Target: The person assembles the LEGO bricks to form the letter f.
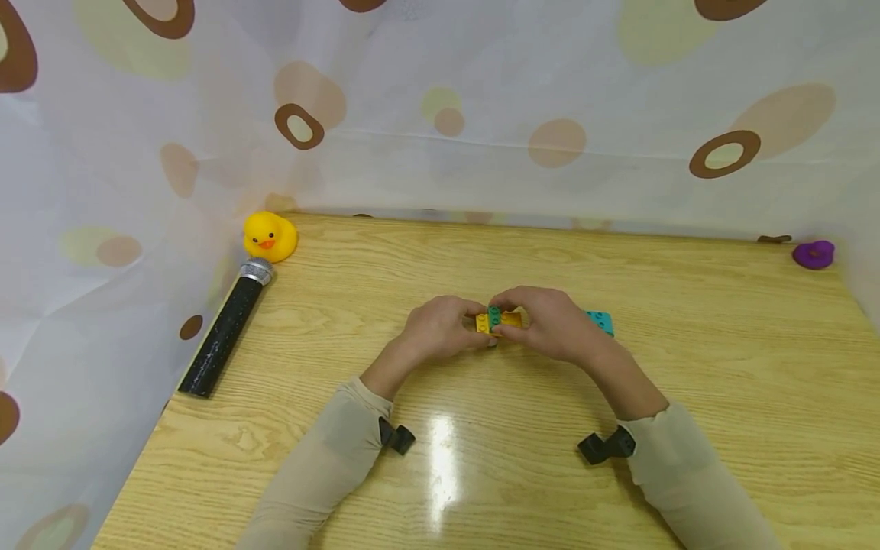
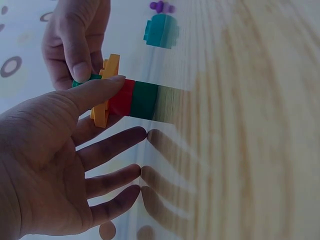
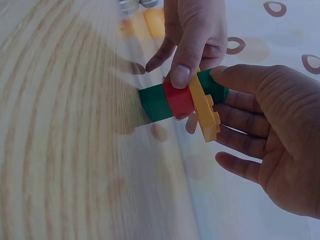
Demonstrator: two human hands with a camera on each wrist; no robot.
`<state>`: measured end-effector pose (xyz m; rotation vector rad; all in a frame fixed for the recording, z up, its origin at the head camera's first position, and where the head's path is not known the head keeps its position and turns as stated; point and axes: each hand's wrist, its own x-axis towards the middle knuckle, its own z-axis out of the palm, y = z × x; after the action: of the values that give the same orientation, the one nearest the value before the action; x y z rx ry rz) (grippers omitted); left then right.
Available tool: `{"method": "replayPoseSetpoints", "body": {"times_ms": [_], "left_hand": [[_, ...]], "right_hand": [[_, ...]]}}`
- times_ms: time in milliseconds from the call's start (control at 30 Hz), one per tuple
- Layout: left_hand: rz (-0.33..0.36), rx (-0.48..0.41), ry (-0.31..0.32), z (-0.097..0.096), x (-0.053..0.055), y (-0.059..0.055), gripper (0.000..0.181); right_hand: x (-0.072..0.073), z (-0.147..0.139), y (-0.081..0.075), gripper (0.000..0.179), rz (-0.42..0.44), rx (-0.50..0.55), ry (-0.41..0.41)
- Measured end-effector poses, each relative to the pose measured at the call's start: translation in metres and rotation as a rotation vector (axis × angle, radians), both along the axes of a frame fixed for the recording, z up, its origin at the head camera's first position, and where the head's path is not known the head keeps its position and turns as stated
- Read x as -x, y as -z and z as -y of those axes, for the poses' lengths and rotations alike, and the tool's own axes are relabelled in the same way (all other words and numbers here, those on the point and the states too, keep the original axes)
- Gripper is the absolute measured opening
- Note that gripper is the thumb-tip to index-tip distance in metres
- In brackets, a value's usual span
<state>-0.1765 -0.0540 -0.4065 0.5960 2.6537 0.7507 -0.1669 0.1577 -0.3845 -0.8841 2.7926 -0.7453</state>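
A small stack of toy building blocks stands upright on the wooden table. In the right wrist view it has a green block (image 3: 156, 103) at the bottom, a red block (image 3: 180, 102) above it, then a flat yellow piece (image 3: 206, 117) with studs that juts out past the rest. My left hand (image 1: 443, 328) pinches the stack around the red block, its other fingers spread out. On top sits another green block (image 1: 494, 317), pinched between thumb and fingers of my right hand (image 1: 557, 325). Whether that top block is fully pressed down is hidden by the fingers.
A teal block (image 1: 601, 321) lies just right of my right hand. Farther off are a yellow rubber duck (image 1: 271, 238) and a black microphone (image 1: 223, 336) at the left, and a purple toy (image 1: 814, 255) at the far right. A patterned curtain (image 1: 481, 183) borders the table (image 1: 722, 351).
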Motion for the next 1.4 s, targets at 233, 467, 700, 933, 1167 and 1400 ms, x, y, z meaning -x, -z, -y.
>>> {"method": "replayPoseSetpoints", "body": {"times_ms": [233,467,700,933,1167,1400], "left_hand": [[0.006,0.004,-0.006,-0.001,0.0,-0.001,0.039],[0.001,0.008,0.001,0.0,0.0,-0.001,0.039],[0.005,0.05,-0.003,0.0,0.0,-0.002,0.05],[0.024,0.071,-0.03,-0.002,0.001,-0.003,0.06],[0.02,0.082,-0.028,-0.002,-0.001,-0.004,0.06],[0.014,0.073,-0.02,-0.001,-0.001,-0.004,0.06]], "right_hand": [[0.0,0.0,-0.001,0.036,-0.009,-0.018,0.001],[0.0,-0.001,0.0,0.038,0.005,-0.022,0.009],[0.0,-0.007,0.003,0.047,-0.022,-0.021,-0.003],[0.004,-0.039,-0.003,0.048,-0.036,0.002,0.056],[0.004,-0.075,-0.007,0.043,-0.023,-0.014,0.121],[0.005,-0.106,-0.002,0.051,0.083,-0.072,0.185]]}}
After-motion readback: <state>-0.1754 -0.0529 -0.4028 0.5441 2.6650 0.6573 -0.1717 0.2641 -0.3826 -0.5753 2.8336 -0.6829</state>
